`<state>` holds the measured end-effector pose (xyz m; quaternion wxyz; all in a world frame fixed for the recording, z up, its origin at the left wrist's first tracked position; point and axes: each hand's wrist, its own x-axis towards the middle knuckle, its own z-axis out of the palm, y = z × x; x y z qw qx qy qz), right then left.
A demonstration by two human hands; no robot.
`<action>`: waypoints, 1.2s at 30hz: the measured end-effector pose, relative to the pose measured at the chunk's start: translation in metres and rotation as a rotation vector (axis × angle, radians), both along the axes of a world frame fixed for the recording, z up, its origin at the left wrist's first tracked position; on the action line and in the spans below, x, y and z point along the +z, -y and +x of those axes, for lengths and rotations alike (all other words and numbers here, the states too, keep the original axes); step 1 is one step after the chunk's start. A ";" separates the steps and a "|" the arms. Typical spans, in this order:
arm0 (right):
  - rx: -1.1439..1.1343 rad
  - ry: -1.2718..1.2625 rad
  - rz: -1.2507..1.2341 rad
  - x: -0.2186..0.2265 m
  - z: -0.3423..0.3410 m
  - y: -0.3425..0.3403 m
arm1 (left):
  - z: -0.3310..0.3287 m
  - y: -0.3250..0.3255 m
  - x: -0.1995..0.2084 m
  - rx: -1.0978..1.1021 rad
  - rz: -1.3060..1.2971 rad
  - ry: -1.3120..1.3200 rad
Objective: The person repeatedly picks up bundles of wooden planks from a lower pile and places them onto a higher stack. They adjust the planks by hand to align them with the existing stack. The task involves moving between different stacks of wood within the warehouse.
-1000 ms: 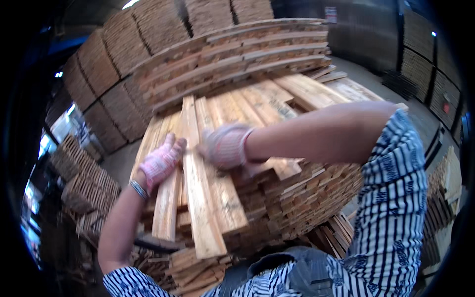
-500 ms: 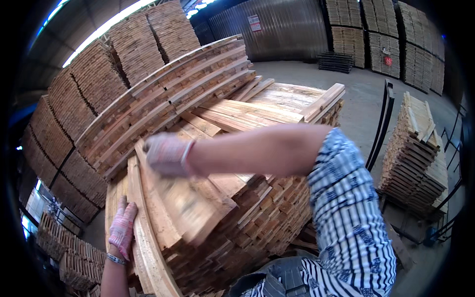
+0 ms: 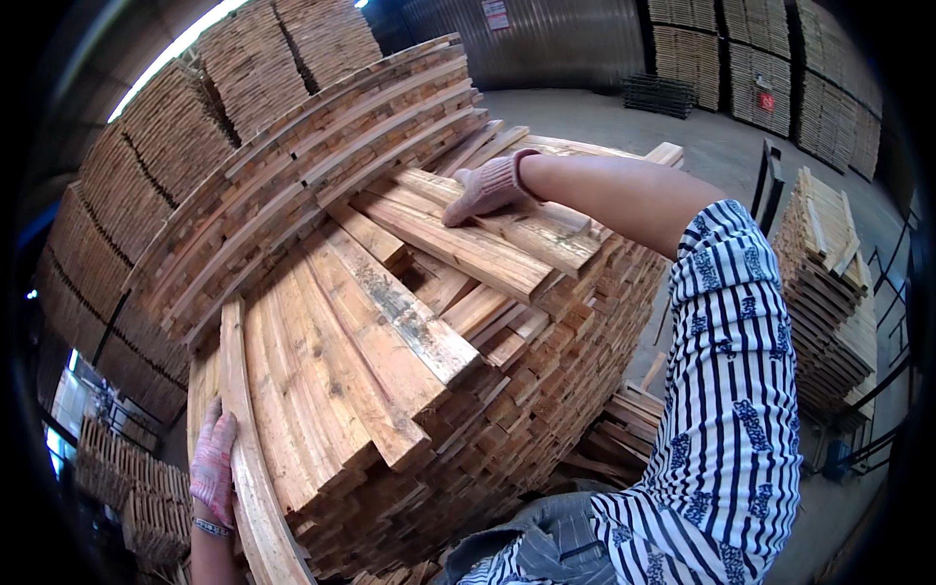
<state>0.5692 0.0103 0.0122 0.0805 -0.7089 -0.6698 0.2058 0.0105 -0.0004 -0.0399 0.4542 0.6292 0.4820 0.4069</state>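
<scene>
Head view: right hand (image 3: 486,192) rests on a board (image 3: 548,242) (grip unclear); left hand (image 3: 213,460), fingers extended, touches a long plank (image 3: 248,447).

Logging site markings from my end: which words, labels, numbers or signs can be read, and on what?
None can be read.
Red-and-white sign on the grey metal wall: too small.
Red tag on a far lumber stack: too small.
Planks by the hands: no legible lettering.
</scene>
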 end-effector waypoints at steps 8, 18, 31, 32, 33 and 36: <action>-0.029 0.035 0.178 -0.019 -0.027 -0.016 | 0.020 0.014 0.005 -0.085 -0.082 0.145; 0.009 0.308 0.268 -0.008 0.061 -0.028 | 0.020 0.011 0.011 -0.046 -0.007 0.019; -0.064 0.140 0.574 -0.059 0.038 -0.095 | 0.015 0.012 -0.001 -0.007 -0.003 0.149; -0.008 0.214 0.711 -0.053 0.038 -0.073 | 0.017 0.010 -0.002 0.011 -0.003 0.139; -0.128 0.066 0.721 -0.040 0.029 -0.056 | 0.015 0.012 -0.001 -0.023 -0.023 0.159; -0.096 -0.199 0.715 0.002 0.009 0.050 | 0.035 0.029 0.010 -0.042 -0.055 0.157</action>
